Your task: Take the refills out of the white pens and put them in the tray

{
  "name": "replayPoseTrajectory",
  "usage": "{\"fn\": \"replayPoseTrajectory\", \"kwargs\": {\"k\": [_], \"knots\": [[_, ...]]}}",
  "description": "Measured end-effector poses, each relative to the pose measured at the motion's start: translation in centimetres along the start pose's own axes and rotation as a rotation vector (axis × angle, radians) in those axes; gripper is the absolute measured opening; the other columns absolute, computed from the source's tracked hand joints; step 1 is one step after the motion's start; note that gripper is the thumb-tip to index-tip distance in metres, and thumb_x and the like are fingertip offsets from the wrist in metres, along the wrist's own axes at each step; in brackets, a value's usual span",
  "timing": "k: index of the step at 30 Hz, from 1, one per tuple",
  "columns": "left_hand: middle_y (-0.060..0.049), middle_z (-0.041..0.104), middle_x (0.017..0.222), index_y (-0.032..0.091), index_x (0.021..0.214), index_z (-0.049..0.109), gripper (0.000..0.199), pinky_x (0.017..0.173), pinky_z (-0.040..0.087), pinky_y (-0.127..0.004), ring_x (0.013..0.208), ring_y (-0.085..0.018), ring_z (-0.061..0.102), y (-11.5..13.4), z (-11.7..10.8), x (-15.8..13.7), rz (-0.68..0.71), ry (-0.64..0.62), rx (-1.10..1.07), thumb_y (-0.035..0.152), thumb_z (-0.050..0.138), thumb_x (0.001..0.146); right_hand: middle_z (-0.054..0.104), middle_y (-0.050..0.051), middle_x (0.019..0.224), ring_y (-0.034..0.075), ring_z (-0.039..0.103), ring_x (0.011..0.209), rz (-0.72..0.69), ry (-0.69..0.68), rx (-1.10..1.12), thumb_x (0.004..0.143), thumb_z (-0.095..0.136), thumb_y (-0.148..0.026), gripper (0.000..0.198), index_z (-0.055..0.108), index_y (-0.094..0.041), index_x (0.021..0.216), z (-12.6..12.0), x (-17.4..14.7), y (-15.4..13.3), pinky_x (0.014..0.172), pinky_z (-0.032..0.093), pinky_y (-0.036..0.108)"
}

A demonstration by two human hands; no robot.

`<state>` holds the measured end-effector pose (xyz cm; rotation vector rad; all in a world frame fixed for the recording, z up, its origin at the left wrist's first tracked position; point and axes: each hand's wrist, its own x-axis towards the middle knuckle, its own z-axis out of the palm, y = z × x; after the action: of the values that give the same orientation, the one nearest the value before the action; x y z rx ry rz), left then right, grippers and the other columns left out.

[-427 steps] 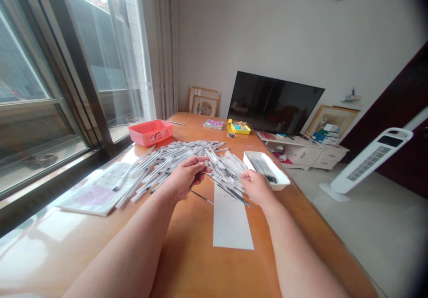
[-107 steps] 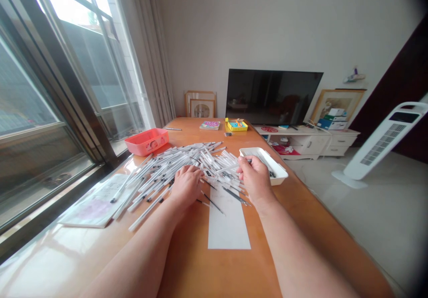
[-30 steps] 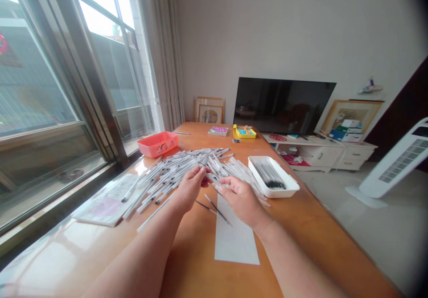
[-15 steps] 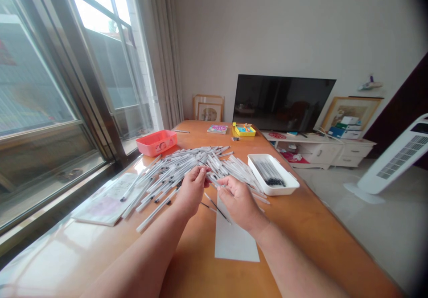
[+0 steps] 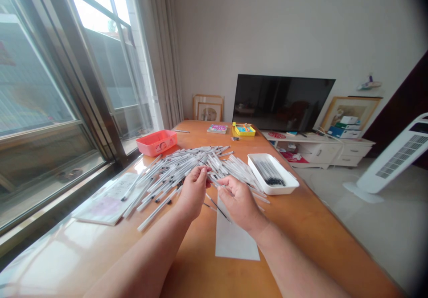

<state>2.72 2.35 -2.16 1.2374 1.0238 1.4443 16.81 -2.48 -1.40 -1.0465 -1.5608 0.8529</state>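
My left hand (image 5: 195, 190) and my right hand (image 5: 236, 199) are close together above the table, fingers pinched. A clear pen barrel (image 5: 213, 181) spans the small gap between them, gripped at both ends. A thin dark tip shows just beyond my left fingers; whether it belongs to the held pen I cannot tell. Behind my hands spreads a pile of clear pens (image 5: 180, 163), many with black ends. Below my right hand, thin dark refills (image 5: 219, 209) lie partly over a white sheet of paper (image 5: 236, 244).
To the right stands a white tray (image 5: 291, 186) holding black-ended pens. A red plastic basket (image 5: 157, 144) is at the back left, with a booklet (image 5: 100, 206) in front. Farther back are a colourful book (image 5: 217, 129) and a yellow box (image 5: 244, 131). A window borders the left.
Both hands keep nearly the same pose around the pen barrel. The view has shifted very slightly; nothing on the table has visibly moved.
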Motion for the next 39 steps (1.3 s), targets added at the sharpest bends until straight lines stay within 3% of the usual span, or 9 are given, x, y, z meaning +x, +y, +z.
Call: {"fn": "replayPoseTrajectory", "kwargs": {"k": [8, 13, 20, 28, 34, 39], "knots": [[-0.002, 0.063, 0.074, 0.017, 0.104, 0.070, 0.038, 0.069, 0.046, -0.028, 0.068, -0.014, 0.057, 0.5, -0.5, -0.2, -0.031, -0.008, -0.104, 0.049, 0.060, 0.086, 0.067, 0.000, 0.074, 0.015, 0.054, 0.062, 0.052, -0.016, 0.107, 0.087, 0.059, -0.034, 0.021, 0.068, -0.019, 0.099, -0.4, 0.4, -0.1, 0.059, 0.042, 0.026], [-0.010, 0.073, 0.087, 0.013, 0.113, 0.068, 0.043, 0.076, 0.049, -0.032, 0.077, -0.019, 0.066, 1.3, -0.8, 0.2, -0.150, -0.047, -0.292, 0.044, 0.059, 0.085, 0.057, -0.004, 0.066, 0.010, 0.041, 0.054, 0.132, -0.026, 0.160, 0.087, 0.060, -0.037, 0.024, 0.067, -0.018, 0.100, -1.0, 0.8, 0.3, 0.052, 0.033, 0.023], [-0.011, 0.075, 0.088, 0.013, 0.118, 0.064, 0.046, 0.079, 0.050, -0.036, 0.084, -0.023, 0.071, 1.6, -1.0, 0.6, -0.173, -0.057, -0.333, 0.044, 0.058, 0.084, 0.050, -0.006, 0.062, 0.009, 0.038, 0.054, 0.166, -0.014, 0.180, 0.087, 0.060, -0.038, 0.027, 0.067, -0.017, 0.101, -1.3, 1.0, 0.0, 0.052, 0.030, 0.023], [-0.011, 0.076, 0.092, 0.014, 0.109, 0.067, 0.044, 0.082, 0.048, -0.034, 0.082, -0.020, 0.069, 0.6, -0.5, 0.2, -0.099, 0.005, -0.240, 0.045, 0.073, 0.078, 0.050, -0.006, 0.060, 0.010, 0.038, 0.051, 0.105, -0.001, 0.163, 0.089, 0.059, -0.039, 0.025, 0.066, -0.018, 0.101, -0.7, 0.8, 0.6, 0.050, 0.031, 0.024], [-0.012, 0.075, 0.090, 0.014, 0.107, 0.066, 0.042, 0.082, 0.047, -0.035, 0.082, -0.020, 0.069, 0.1, 0.4, -0.2, -0.104, 0.088, -0.339, 0.043, 0.074, 0.078, 0.066, 0.001, 0.073, 0.015, 0.055, 0.065, -0.008, 0.013, 0.057, 0.090, 0.058, -0.034, 0.021, 0.066, -0.018, 0.102, 0.3, 0.6, 1.2, 0.062, 0.043, 0.027], [-0.011, 0.075, 0.090, 0.014, 0.109, 0.066, 0.041, 0.080, 0.047, -0.033, 0.078, -0.018, 0.068, 0.2, 0.7, -0.5, -0.102, 0.090, -0.336, 0.042, 0.072, 0.080, 0.068, 0.002, 0.078, 0.015, 0.057, 0.065, 0.001, -0.002, 0.059, 0.091, 0.056, -0.033, 0.022, 0.066, -0.018, 0.103, 0.1, 0.6, 1.1, 0.064, 0.044, 0.027]]}}
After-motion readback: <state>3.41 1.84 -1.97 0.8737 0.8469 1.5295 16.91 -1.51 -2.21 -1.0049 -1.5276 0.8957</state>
